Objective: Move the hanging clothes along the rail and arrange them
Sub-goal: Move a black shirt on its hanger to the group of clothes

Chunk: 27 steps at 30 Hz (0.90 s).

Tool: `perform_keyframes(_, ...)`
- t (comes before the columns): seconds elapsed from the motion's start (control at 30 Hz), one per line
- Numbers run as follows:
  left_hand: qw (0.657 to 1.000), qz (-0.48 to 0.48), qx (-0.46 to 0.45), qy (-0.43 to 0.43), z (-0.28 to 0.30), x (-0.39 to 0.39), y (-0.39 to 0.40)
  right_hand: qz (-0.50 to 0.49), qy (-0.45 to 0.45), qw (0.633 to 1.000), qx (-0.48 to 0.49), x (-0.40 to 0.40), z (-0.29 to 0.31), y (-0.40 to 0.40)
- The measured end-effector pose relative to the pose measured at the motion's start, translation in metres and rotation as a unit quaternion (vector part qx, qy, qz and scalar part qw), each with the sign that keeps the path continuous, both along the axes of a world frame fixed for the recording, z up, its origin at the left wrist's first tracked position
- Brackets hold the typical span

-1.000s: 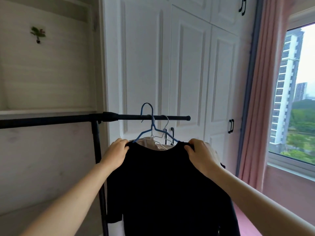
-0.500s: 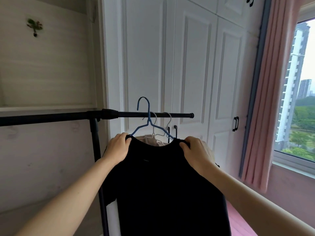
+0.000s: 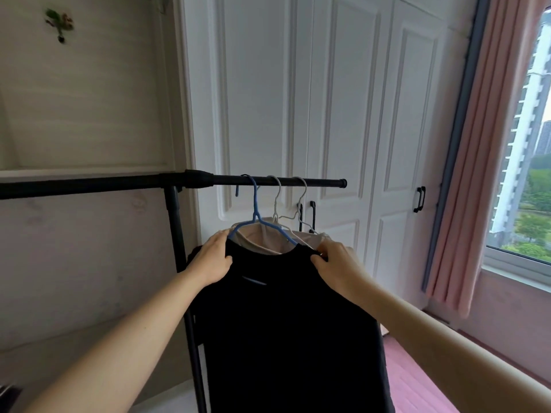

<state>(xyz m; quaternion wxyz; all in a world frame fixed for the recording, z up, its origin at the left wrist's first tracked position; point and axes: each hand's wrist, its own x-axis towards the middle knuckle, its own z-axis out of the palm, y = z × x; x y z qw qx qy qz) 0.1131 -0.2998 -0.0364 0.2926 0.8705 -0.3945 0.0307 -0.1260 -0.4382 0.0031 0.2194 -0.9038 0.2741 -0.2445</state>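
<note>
1. Head view: my left hand [image 3: 212, 260] gripped the black top [image 3: 286, 323] at its left shoulder and my right hand [image 3: 335, 265] pinched the right shoulder, fingers curled over the cloth on both sides.
2. The top hung on the blue hanger [image 3: 258, 216], whose hook sat over the rail [image 3: 280, 182] straight above and between my hands.
3. The rail ran left to right (its capped end lay near on the right), with two white hangers [image 3: 290, 210] and a beige garment [image 3: 262, 238] crowded just behind.
4. Open rail lay only leftward, up to the joint [image 3: 198, 177], I judged.

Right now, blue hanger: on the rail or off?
On. The blue hanger hook loops over the rail; both hands hold the black top.
</note>
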Motion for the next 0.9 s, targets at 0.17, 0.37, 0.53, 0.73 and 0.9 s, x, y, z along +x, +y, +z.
perform_keyframes(0.17,0.999,0.019,0.046,0.000,-0.006,-0.028,0.020,-0.001,-0.012,1.000,0.014,-0.020,-0.003,0.013)
perform_keyframes(0.37,0.999,0.009,0.029,-0.023,-0.003,-0.082,0.068,0.059,-0.012,0.997,-0.040,-0.045,0.005,0.061)
perform_keyframes(0.53,0.996,0.035,-0.027,-0.075,0.007,-0.127,0.132,0.088,0.019,0.994,-0.055,-0.061,-0.002,0.107)
perform_keyframes(0.73,0.984,0.108,-0.041,-0.134,0.015,-0.168,0.227,0.155,0.043,0.987,0.026,-0.086,-0.005,0.177)
perform_keyframes(0.9,0.967,0.175,-0.069,-0.173,0.031,-0.183,0.298,0.194,0.019,0.979,0.054,-0.083,-0.006,0.227)
